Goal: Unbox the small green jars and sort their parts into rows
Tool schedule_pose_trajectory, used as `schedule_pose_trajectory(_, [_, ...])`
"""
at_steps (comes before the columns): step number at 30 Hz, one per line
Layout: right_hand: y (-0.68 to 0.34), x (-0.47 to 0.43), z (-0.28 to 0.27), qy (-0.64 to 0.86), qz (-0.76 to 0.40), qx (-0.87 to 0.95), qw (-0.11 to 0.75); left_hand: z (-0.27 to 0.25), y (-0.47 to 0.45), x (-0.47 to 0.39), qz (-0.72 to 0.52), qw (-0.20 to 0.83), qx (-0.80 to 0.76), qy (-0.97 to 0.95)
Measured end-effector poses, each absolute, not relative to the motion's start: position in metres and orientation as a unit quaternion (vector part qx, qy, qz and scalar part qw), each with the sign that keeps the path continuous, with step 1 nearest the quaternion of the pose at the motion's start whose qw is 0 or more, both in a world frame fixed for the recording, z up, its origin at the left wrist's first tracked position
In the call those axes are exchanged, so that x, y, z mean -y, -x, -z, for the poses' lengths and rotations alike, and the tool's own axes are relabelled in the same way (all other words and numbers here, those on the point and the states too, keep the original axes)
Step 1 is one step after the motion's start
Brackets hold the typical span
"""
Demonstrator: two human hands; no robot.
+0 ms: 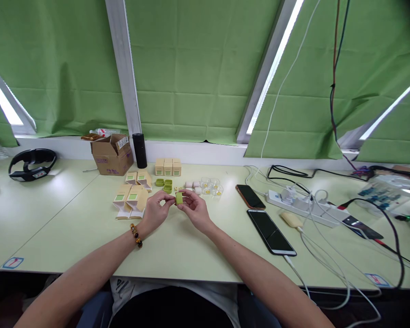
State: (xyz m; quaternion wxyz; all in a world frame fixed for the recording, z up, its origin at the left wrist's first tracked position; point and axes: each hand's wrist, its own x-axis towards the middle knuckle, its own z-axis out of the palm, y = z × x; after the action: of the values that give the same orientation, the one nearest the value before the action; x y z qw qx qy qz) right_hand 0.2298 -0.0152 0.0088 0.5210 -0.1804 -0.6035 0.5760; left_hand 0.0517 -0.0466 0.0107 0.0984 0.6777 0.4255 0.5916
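Note:
Between the thumb and fingers of my right hand (196,212) is a small green case (179,198), held upright above the table. My left hand (156,210) meets it from the left with thumb and fingertips pinched together. Whatever sits in that left pinch is too small to make out. Just beyond my hands lie several open green cases (167,188). White rounded pieces (197,191) stand behind my right hand, beside clear plastic cups (212,187) with yellow bits in them. Opened cardboard boxes (137,197) with green labels lie to the left of my left hand.
Small closed boxes (168,167) stand in a row at the back. A brown carton (112,155) and a black cylinder (139,151) are behind left, with a black headset (32,164) farther left. Phones (271,231), a power strip (302,208) and tangled cables lie to the right.

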Motion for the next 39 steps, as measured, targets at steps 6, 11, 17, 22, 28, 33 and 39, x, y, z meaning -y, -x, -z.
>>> schedule_pose_trajectory(6, [-0.231,0.017,-0.01,0.187,-0.539,0.637,0.519,-0.011,-0.051,0.045,-0.585,0.106,-0.438,-0.674])
schedule_pose_trajectory(11, [-0.235,0.018,-0.011,0.209,-0.437,0.694,0.533,-0.019,-0.045,0.045,-0.535,0.067,-0.455,-0.708])
schedule_pose_trajectory(17, [-0.238,0.015,-0.005,0.224,-0.299,0.767,0.521,-0.021,-0.039,0.043,-0.473,0.019,-0.404,-0.783])
schedule_pose_trajectory(22, [-0.237,0.014,-0.004,0.209,-0.221,0.775,0.553,-0.02,-0.041,0.042,-0.466,-0.02,-0.386,-0.796])
schedule_pose_trajectory(28, [-0.239,0.017,-0.007,0.181,-0.139,0.803,0.55,-0.024,-0.044,0.048,-0.464,-0.076,-0.394,-0.79])
schedule_pose_trajectory(33, [-0.241,0.02,-0.009,0.177,-0.12,0.814,0.54,-0.025,-0.047,0.052,-0.465,-0.098,-0.399,-0.784])
schedule_pose_trajectory(39, [-0.244,0.017,-0.007,0.214,-0.044,0.814,0.537,-0.023,-0.045,0.052,-0.481,-0.14,-0.414,-0.76])
